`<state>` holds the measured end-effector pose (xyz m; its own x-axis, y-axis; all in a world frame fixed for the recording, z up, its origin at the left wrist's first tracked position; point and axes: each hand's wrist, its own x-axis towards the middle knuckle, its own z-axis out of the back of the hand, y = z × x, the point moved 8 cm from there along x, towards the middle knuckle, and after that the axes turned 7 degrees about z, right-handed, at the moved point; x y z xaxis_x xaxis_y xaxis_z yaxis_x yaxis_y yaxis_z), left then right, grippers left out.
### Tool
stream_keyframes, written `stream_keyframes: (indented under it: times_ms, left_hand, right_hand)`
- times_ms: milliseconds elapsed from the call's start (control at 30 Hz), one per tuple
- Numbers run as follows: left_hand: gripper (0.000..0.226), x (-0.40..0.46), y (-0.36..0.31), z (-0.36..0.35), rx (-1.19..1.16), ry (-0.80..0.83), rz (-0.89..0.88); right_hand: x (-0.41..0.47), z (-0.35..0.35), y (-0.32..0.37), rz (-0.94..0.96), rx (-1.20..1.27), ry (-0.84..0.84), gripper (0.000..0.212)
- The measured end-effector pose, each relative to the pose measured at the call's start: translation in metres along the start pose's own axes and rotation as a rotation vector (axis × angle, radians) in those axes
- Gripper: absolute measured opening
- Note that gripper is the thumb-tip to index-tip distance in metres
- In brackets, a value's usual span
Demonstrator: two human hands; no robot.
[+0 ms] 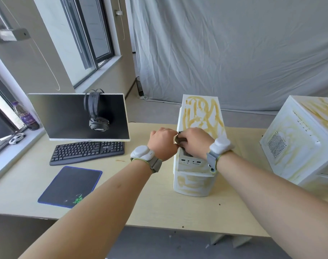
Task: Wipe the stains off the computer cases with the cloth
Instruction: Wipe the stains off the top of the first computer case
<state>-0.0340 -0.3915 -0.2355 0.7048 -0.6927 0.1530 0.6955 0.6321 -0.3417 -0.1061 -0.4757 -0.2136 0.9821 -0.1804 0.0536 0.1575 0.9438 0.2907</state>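
Both hands, left (162, 142) and right (194, 140), are pinching the cloth (180, 140) at frame centre; pressing hard risks tipping the tall case (198, 146).

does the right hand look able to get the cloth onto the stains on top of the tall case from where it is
Probably yes. The right hand grips the cloth at the near end of the tall case, and the yellow-brown stains lie just beyond it on the top panel, with nothing between them.

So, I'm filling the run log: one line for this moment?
right hand grips cloth | left hand pinches cloth | on tower case top | stains remain
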Motion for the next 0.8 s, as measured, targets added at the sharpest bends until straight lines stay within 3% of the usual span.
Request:
stream_keyframes:
  times_ms: [100, 233, 367, 500, 700, 800]
  left_hand:
    - [0.047, 0.002, -0.006, -0.005, 0.034, 0.011, 0.002]
    - [0.081, 0.001, -0.021, -0.009, 0.040, 0.092, -0.062]
    - [0.068, 0.004, -0.016, -0.003, 0.040, 0.054, -0.039]
    - [0.044, 0.005, -0.017, -0.003, 0.067, 0.091, -0.016]
    - [0.007, 0.009, -0.034, -0.003, 0.392, 0.108, -0.082]
    - [0.034, 0.009, -0.044, -0.002, 0.376, 0.100, -0.079]
  right_hand:
    - [-0.011, -0.018, 0.002, 0.073, -0.053, -0.034, 0.025]
    - [-0.024, -0.007, -0.013, 0.069, -0.152, 0.089, 0.031]
    - [-0.016, 0.009, -0.025, -0.065, -0.081, 0.067, 0.035]
    - [-0.019, -0.011, -0.008, 0.040, -0.027, -0.102, 0.033]
    - [-0.035, -0.003, -0.028, 0.043, -0.055, 0.005, 0.039]
    - [-0.039, 0.012, -0.045, -0.105, 0.266, -0.024, 0.032]
